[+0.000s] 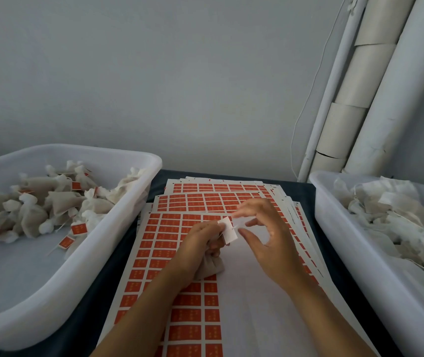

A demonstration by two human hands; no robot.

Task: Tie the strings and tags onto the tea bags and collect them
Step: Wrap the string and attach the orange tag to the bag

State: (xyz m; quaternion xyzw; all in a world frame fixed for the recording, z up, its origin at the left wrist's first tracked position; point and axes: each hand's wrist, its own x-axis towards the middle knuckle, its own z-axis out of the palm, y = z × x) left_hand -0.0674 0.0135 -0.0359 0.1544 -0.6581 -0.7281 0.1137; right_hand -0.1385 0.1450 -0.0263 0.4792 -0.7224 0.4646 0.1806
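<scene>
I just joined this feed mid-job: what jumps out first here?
The orange tag sheets fanned across the middle of the table stand out most. Above them, the left hand grips a tea bag and pinches a white tag, with the right hand beside it. Tagged tea bags fill the left bin; untagged ones fill the right bin.

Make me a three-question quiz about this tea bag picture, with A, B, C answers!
1. Where are the tea bags with tags on?
A. left tub
B. right tub
C. floor

2. What colour are the tags on the sheets?
A. blue
B. orange-red
C. green

3. What is the left hand doing?
A. resting flat
B. pointing
C. gripping a tea bag

Answers:
1 A: tagged bags lie in the left tub.
2 B: the sheets show orange-red tags.
3 C: the left hand grips a tea bag.
</scene>
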